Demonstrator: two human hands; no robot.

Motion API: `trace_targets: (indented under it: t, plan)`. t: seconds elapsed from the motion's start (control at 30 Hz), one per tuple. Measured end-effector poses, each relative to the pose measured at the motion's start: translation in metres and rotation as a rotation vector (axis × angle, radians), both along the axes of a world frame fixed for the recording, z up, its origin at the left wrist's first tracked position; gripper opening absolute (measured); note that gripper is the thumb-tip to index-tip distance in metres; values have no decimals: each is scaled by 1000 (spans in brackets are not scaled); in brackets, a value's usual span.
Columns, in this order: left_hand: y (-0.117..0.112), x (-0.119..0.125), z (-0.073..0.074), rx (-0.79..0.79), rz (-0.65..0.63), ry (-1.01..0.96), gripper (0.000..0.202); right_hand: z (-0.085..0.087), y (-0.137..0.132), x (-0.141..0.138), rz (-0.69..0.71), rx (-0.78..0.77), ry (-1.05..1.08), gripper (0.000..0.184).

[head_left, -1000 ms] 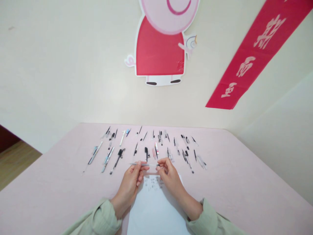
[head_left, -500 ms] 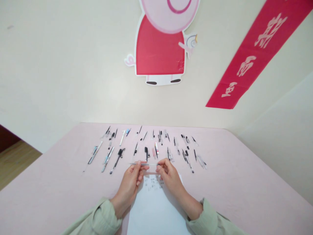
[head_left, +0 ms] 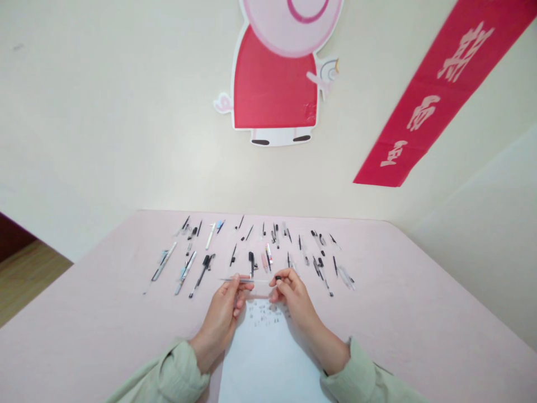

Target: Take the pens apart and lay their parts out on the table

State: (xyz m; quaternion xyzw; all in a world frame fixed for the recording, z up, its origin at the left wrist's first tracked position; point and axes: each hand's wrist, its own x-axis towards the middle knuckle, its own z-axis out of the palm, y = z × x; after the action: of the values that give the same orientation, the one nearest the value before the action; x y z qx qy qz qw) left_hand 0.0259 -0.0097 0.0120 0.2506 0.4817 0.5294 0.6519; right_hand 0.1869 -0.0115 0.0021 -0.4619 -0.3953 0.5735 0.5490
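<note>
My left hand [head_left: 226,310] pinches a thin clear pen [head_left: 247,280] held level over the table, its tip pointing left. My right hand [head_left: 292,294] is closed at the pen's right end, where its fingertips hold a small black cap [head_left: 278,277]. Both hands hover above the top of a white sheet of paper [head_left: 264,358] with small scribbles near its far edge. Beyond the hands, several pens and pen parts [head_left: 251,249] lie in rows on the pink table [head_left: 84,319].
A cream wall rises behind the table with a cartoon pig cut-out [head_left: 279,73] and a red banner [head_left: 436,89] on it. The table's left edge drops to a wooden floor [head_left: 25,274]. My green sleeves [head_left: 168,378] lie at the near edge.
My right hand has shifted slightly right and up along the pen, and the small black cap now shows at its fingertips. The left hand has stayed put with the pen.
</note>
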Motion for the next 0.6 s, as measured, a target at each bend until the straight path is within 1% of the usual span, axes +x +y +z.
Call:
trace_targets:
  t: [0.07, 0.1, 0.17, 0.27, 0.4, 0.5, 0.6]
  plan:
    - [0, 0, 0, 8, 3, 2, 51, 5, -1, -2, 49, -95, 198, 21]
    - [-1, 0, -1, 12, 2, 3, 51, 6, -2, -3, 78, -141, 262, 22]
    - [-1, 0, 0, 20, -8, 7, 52, 7, -4, -5, 137, -201, 297, 25]
    - [-2, 1, 1, 32, -20, 19, 50, 5, -6, -8, 191, -184, 227, 33]
    - [-3, 2, 0, 57, -24, 52, 48, 1, -7, -6, 167, -131, 93, 36]
    - [-4, 1, -1, 91, -20, 133, 48, 0, -5, -5, 167, -138, 59, 36]
    - [-3, -1, -2, 167, -9, 243, 46, 1, -5, -5, 193, -150, 65, 38]
